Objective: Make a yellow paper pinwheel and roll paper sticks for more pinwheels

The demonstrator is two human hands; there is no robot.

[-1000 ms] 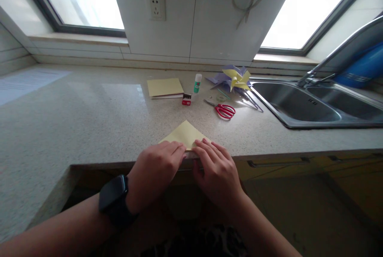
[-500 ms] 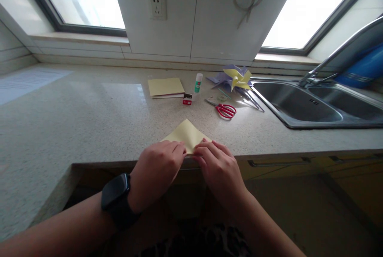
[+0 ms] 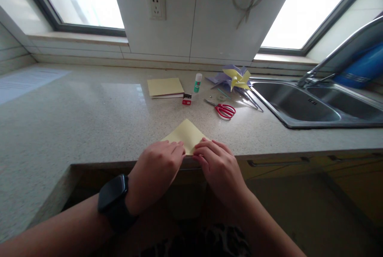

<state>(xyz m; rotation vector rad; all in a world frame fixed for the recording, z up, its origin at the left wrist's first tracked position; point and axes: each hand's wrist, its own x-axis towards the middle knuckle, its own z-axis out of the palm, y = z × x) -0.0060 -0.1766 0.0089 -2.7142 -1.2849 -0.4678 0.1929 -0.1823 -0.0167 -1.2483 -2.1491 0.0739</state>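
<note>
A pale yellow sheet folded into a triangle (image 3: pixel 186 133) lies on the speckled countertop (image 3: pixel 89 117), its long edge at the counter's front edge. My left hand (image 3: pixel 155 171), with a black watch on the wrist, rests on the triangle's left part with fingers pressed flat on the paper. My right hand (image 3: pixel 220 169) lies on the right part, its fingers bent and pressing down along the near fold. The two hands' fingertips almost meet at the middle of the fold.
Farther back lie a stack of yellow paper (image 3: pixel 165 87), a small red box (image 3: pixel 186 99), a glue stick (image 3: pixel 197 82), red scissors (image 3: pixel 223 109) and yellow and purple paper pinwheels (image 3: pixel 235 78). A steel sink (image 3: pixel 311 105) with a tap sits at the right.
My right hand's fingers have slid a little left along the fold toward my left hand. The paper and my left hand have stayed in place.
</note>
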